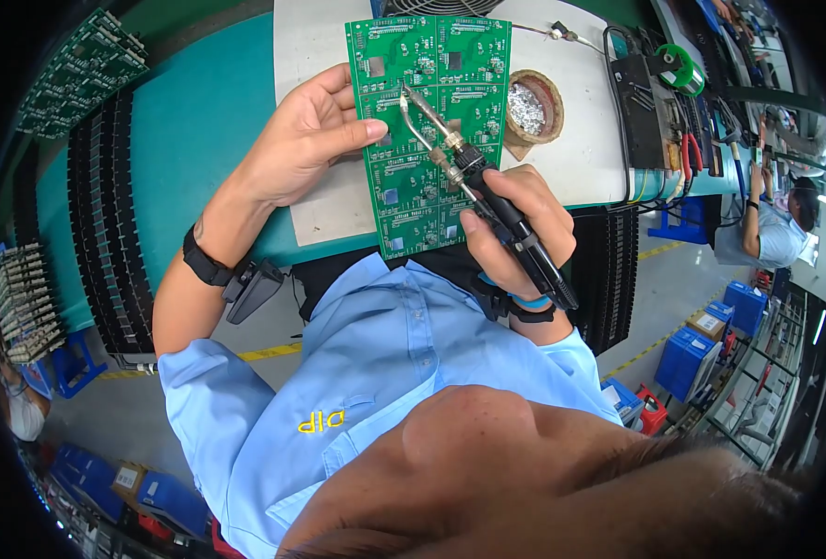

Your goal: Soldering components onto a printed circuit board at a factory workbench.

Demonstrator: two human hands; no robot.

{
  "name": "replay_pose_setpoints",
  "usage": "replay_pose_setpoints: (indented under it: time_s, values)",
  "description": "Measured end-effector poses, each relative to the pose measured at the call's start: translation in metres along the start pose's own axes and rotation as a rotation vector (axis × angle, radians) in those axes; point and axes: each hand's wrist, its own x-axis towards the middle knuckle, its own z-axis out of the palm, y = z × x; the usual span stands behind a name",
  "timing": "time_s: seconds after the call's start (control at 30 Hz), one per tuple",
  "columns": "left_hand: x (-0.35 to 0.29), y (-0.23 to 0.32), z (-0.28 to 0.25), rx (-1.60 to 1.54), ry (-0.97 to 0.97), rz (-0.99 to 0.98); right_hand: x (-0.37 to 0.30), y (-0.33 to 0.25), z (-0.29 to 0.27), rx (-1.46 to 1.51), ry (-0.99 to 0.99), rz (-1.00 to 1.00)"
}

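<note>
A green circuit board panel (432, 65) lies on a white mat (306, 56) on the teal bench. My left hand (306, 140) grips the panel's left edge, thumb pressed on its face. My right hand (515, 228) is closed around a black soldering iron (511, 224) together with a thin bent metal feed tube. Both tips meet at a point on the upper middle of the panel. A black wrist strap sits on my left wrist, a blue band on my right.
A round holder of metal tip-cleaning wool (529, 107) stands right of the panel. A black soldering station (641, 102), a green solder reel (678, 65) and red-handled pliers lie further right. Dark slotted racks (106, 214) of boards sit left. Another person (771, 228) works at far right.
</note>
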Motion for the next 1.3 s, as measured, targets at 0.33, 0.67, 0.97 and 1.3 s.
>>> replay_pose_setpoints:
  time_s: [0.33, 0.67, 0.97, 1.3]
  values:
    - [0.000, -0.001, -0.001, 0.012, -0.003, 0.002, 0.002, -0.001, 0.001, -0.003, -0.009, 0.007]
    - [0.000, 0.001, 0.001, 0.016, 0.005, -0.002, -0.002, -0.003, -0.005, -0.004, 0.005, -0.005]
    - [0.000, 0.001, 0.001, 0.016, 0.019, -0.024, -0.045, 0.011, -0.028, -0.114, 0.388, 0.252]
    - [0.000, 0.002, 0.001, 0.005, 0.002, -0.012, -0.027, 0.003, -0.023, -0.045, 0.142, 0.092]
